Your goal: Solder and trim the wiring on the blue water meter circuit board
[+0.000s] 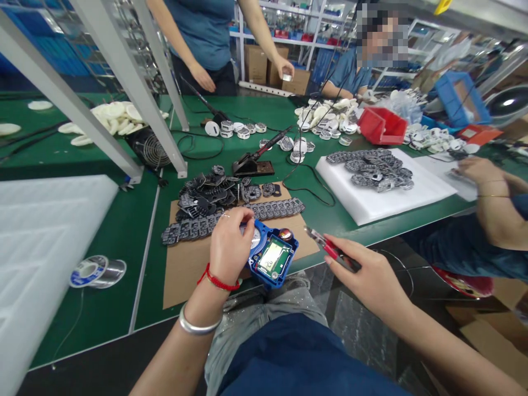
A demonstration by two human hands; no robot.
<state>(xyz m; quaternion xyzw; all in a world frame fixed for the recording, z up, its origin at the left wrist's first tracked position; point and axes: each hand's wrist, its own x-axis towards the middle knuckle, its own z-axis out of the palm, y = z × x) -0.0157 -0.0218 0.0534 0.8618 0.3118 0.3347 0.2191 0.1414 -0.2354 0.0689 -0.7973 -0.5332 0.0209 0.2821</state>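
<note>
My left hand [229, 246] is closed around a blue plastic device [273, 260] with a green circuit board showing inside it, held just above the table's front edge. My right hand [365, 273] grips red-handled cutting pliers [330, 249], their tip pointing left toward the blue device and a short way from it. Just behind my left hand, rows of small black circuit boards [231, 217] lie on a brown cardboard sheet [185, 264].
A solder spool [97, 270] lies at the left beside white foam [37, 242]. A soldering iron on its stand [253, 162] and cables sit mid-table. More boards rest on a white foam pad [371, 198]. A red bin [381, 126], white round parts and other people's arms surround the table.
</note>
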